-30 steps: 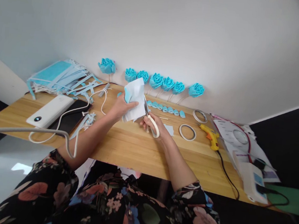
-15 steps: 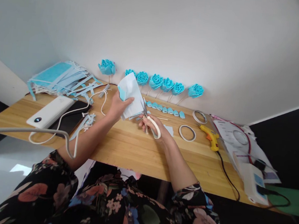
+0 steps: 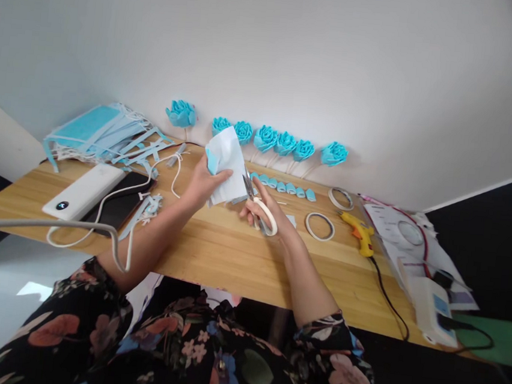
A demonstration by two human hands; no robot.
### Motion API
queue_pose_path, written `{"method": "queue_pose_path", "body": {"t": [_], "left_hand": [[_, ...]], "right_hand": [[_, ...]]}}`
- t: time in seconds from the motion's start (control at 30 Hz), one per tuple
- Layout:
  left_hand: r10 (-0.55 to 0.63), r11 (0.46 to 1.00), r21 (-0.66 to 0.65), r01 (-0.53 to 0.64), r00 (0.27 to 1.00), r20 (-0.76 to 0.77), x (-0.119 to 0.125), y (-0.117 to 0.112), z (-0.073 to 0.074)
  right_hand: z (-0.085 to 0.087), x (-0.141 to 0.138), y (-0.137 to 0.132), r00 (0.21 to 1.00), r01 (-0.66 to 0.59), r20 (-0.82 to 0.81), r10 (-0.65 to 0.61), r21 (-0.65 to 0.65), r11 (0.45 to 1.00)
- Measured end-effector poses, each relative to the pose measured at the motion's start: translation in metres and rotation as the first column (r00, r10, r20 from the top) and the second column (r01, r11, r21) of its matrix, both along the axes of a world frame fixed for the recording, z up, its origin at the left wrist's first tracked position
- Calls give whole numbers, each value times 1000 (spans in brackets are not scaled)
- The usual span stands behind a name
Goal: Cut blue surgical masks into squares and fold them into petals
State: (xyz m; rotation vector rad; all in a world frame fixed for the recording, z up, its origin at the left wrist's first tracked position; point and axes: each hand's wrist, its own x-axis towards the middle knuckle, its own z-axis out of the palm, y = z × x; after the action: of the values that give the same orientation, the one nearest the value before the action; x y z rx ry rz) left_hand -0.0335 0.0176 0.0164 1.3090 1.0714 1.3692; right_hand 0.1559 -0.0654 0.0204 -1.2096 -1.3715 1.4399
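Note:
A white sheet of mask fabric (image 3: 230, 164) with a light-blue patch at its left edge is pinched in my left hand (image 3: 205, 184), thumb on top. My right hand (image 3: 261, 207) grips scissors (image 3: 263, 214) with cream handles. Their blades lie at the right edge of the sheet; whether they are cutting into it I cannot make out. Behind my right hand runs a row of small light-blue folded pieces (image 3: 291, 188). Several blue fabric roses (image 3: 266, 139) on thin stems lean against the wall.
Stacked blue masks (image 3: 88, 127) and cut strips lie at the left, near a white power bank (image 3: 84, 190) and a cable. On the right are two tape rolls (image 3: 320, 226), a yellow glue gun (image 3: 361, 233), papers (image 3: 392, 229) and a white power strip (image 3: 432, 308).
The sheet and my left hand have shifted slightly right. The scissors remain at the sheet's right edge, with my right hand turned a little and its index finger more extended.

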Motion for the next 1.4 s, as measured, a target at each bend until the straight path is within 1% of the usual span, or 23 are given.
{"method": "queue_pose_path", "body": {"t": [0.1, 0.23, 0.4, 0.6, 0.7, 0.8, 0.9, 1.4], "left_hand": [[-63, 998, 7, 63, 998, 13, 3, -1, -3], [-75, 997, 32, 75, 997, -10, 7, -4, -6], [-94, 994, 48, 96, 995, -37, 10, -7, -8], [-123, 992, 47, 121, 991, 46, 9, -11, -5], [-144, 989, 8, 145, 981, 131, 10, -11, -4], [-138, 989, -34, 147, 973, 185, 12, -11, -4], [-129, 988, -60, 144, 972, 195, 12, -12, -3], [-108, 990, -65, 122, 975, 194, 13, -14, -2]], "right_hand": [[-3, -1, 0, 1000, -13, -24, 13, 15, 1000], [-10, 0, 3, 999, -24, -42, 25, 35, 999], [-17, 1, 6, 999, 5, -49, -2, 70, 998], [-12, -2, 2, 999, 33, -43, -30, 71, 997], [-9, -3, 1, 998, 41, -50, -38, 66, 997], [-8, -3, 0, 998, 39, -51, -36, 55, 998], [-8, -4, 0, 997, 37, -65, -33, 53, 998], [-7, -5, -1, 994, 89, -58, -88, 20, 996]]}}
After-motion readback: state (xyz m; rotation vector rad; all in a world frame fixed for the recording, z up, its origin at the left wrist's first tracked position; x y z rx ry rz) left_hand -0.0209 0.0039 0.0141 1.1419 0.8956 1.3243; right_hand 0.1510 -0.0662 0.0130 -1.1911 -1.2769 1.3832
